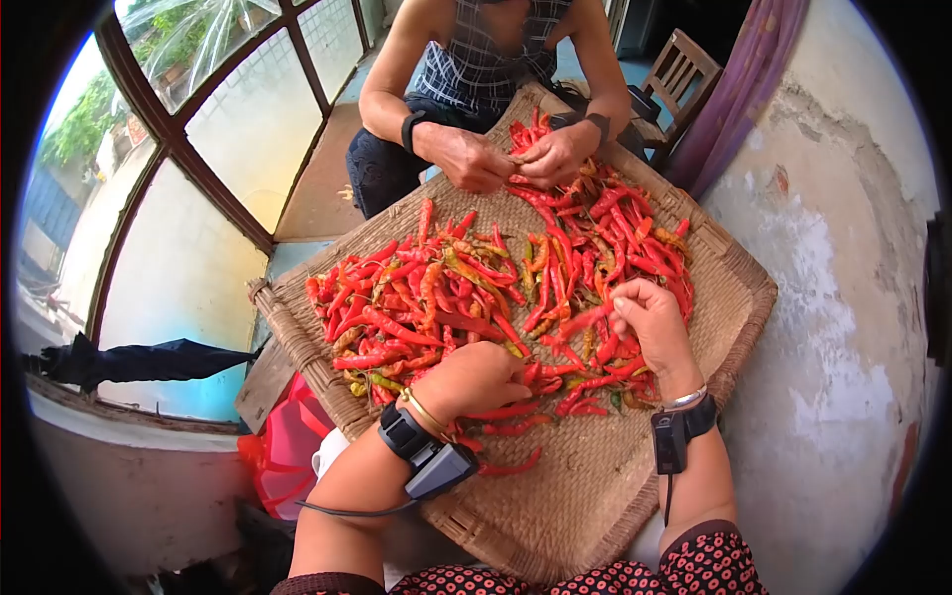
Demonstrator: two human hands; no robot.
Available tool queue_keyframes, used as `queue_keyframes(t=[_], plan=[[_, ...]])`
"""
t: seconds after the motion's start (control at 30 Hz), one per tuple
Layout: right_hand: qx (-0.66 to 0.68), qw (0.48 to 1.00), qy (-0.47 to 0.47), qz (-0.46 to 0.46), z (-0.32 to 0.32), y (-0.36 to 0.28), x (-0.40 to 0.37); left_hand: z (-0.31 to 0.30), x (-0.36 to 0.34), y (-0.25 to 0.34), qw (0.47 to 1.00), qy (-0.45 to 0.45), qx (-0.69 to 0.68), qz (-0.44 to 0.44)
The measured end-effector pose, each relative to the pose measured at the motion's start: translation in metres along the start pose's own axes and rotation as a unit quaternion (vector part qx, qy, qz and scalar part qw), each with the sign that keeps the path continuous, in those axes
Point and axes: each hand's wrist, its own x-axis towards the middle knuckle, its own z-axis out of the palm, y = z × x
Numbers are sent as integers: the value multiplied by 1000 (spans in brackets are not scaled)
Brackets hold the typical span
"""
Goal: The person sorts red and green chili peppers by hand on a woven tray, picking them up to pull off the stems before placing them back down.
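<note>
Red chili peppers point(397, 327) lie heaped across a woven tray point(605, 486), with a few yellowish and green ones mixed in. My right hand point(652, 322) is raised over the right side of the heap, its thumb and fingertips pinching a red chili pepper point(587, 319), which looks slightly blurred. At the near edge of the heap, my left hand point(476, 380) is low among the peppers with its fingers curled. The back of that hand hides what its fingertips hold, if anything.
Across the tray, another person's hands point(516, 159) are close together over the peppers. A wooden chair point(679, 84) stands behind on the right. On the left are framed windows point(188, 288), a dark folded umbrella point(149, 363) and a pink-red bag point(293, 446). A worn wall point(823, 327) borders the right.
</note>
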Motion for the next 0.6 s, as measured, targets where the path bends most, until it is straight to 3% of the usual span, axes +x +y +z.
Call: queue_keyframes(t=[0.13,0.2,0.23,0.27,0.3,0.37,0.43,0.5,0.57,0.6], plan=[[121,991,53,-28,17,-5,-1,-3,2,6,997,-76,10,-4],[230,972,13,-46,29,-14,-6,-1,2,9,994,-105,15,-9],[283,957,-7,-57,29,-16,-7,0,2,9,996,-79,42,-5],[213,975,-63,-32,21,-6,-6,1,2,9,996,-53,70,-2],[91,994,-53,-13,25,-2,-5,-1,2,8,996,-56,72,0],[10,990,-125,62,22,10,-1,-5,3,8,995,-22,90,-30],[-18,988,-140,60,27,9,-4,-13,7,10,995,4,94,-37],[-46,985,-155,56,32,8,-5,-17,12,3,979,150,124,-58],[-115,976,-180,48,34,9,-8,-26,19,3,973,178,119,-82],[-143,971,-188,44,34,13,-7,-26,23,-7,950,244,189,-54]])
